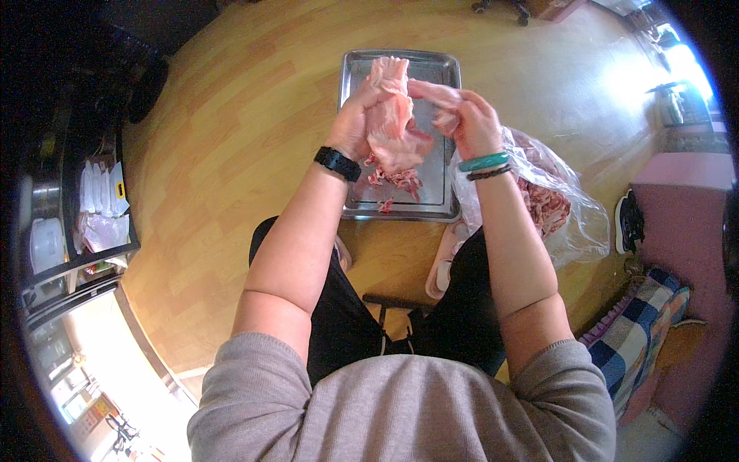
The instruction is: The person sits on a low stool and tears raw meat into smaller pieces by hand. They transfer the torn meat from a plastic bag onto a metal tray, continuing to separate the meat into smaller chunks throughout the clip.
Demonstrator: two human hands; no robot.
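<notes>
My left hand [353, 118] grips a large slab of raw, fatty meat [392, 124] over the metal tray [447, 190]. From the slab's upper right side a pale strip of meat [433, 92] stretches across to my right hand [479, 124], whose fingers are closed on its end. Blur hides exactly where strip and slab join. Small red meat scraps [401, 180] lie on the tray below the slab. Beside my right forearm, a clear plastic bag [583, 213] holds more red meat [545, 208].
The tray rests on a wood-patterned floor [231, 156] in front of my feet. At the right are a black-and-white shoe [628, 222] and a checked cloth [641, 335]. A dark shelf [98, 257] with packets stands at the left.
</notes>
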